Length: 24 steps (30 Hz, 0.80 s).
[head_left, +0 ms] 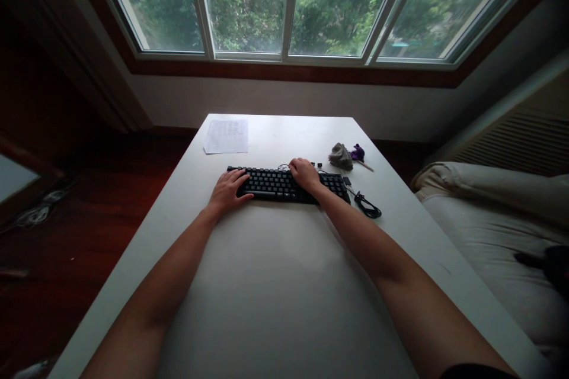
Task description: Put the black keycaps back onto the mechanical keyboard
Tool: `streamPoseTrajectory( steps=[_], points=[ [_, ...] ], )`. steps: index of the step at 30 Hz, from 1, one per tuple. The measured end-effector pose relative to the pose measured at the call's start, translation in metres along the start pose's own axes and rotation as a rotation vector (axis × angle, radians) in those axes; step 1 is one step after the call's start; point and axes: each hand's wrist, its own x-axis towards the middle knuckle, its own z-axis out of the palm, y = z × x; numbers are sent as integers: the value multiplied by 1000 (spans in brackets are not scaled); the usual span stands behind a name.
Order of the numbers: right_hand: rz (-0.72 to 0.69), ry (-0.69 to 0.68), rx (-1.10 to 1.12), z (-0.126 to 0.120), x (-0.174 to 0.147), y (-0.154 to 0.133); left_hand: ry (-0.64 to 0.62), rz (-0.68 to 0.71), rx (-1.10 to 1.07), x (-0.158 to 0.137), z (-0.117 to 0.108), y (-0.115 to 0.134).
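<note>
A black keyboard (271, 185) lies across the white table, its long side towards me. My left hand (226, 190) rests on its left end, fingers stretched over the keys and thumb apart along the front edge. Over the right-middle keys is my right hand (304, 174), its fingers bent and drawn together near the back edge; whatever they hold is hidden. A thin wire loop (283, 167) shows just left of those fingers. Behind the keyboard, to the right of this hand, sits a small black piece (319, 165), perhaps a keycap.
A bundled black cable (367, 206) lies off the keyboard's right end. Farther back are a grey cloth (340, 156) and a purple duster-like thing (357, 153) with a pale stick. Printed paper (226, 136) lies at the table's (284, 284) far left. A sofa (471, 225) stands right.
</note>
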Motion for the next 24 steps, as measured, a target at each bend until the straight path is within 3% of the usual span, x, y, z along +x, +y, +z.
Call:
streamPoseTrajectory(
  steps=[5, 15, 24],
  points=[
    [88, 104, -22, -5, 9, 21, 9, -11, 8, 1, 0, 2],
    [38, -38, -68, -8, 27, 35, 10, -17, 2, 3, 1, 3],
    [-80, -13, -107, -15, 29, 31, 9, -21, 9, 4, 2, 1]
  ],
)
